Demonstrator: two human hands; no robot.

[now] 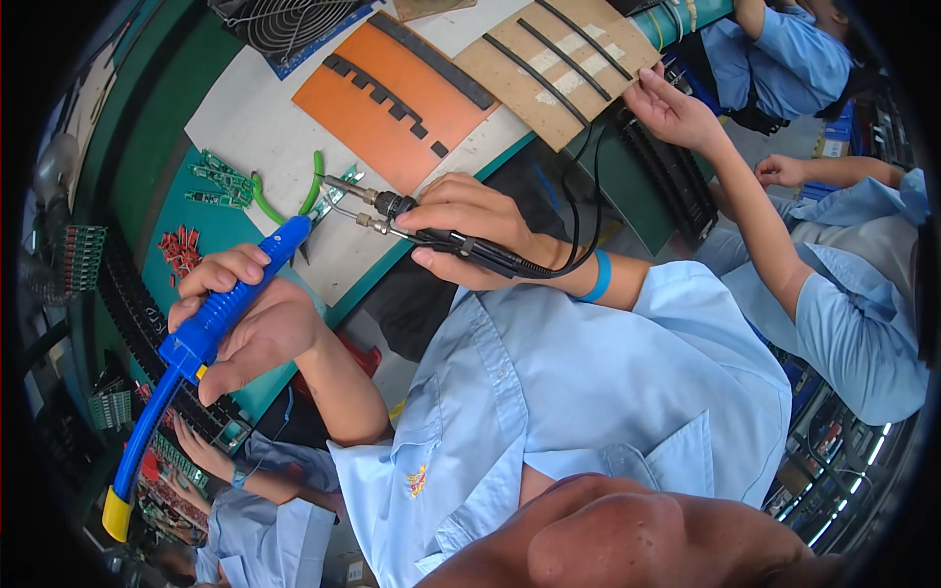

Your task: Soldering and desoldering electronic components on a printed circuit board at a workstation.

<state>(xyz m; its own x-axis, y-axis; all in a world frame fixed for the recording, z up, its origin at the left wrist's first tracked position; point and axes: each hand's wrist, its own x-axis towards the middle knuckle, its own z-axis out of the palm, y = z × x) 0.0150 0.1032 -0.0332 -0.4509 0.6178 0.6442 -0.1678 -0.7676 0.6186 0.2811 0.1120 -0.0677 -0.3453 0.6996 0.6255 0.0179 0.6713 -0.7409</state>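
My left hand (260, 318) is wrapped round a blue solder sucker (230, 302), whose yellow-capped plunger rod sticks out at lower left. Its tip points toward a small green circuit board (338, 186) on the white sheet. In my right hand (480, 218) is a soldering iron (456, 245) with a thin metal feed tube beside its barrel and black cables trailing behind. The iron's tip is over the board, close to the sucker's tip. Green-handled pliers (263, 201) lie by both tips, their jaws partly hidden. A blue band circles my right wrist.
Green boards (223, 179) and small red parts (179, 250) lie on the mat at left. An orange sheet (392, 103) with black pieces and a brown board (549, 69) are beyond; a co-worker's hand (676, 110) touches the brown board. A fan guard (289, 24) stands at the back.
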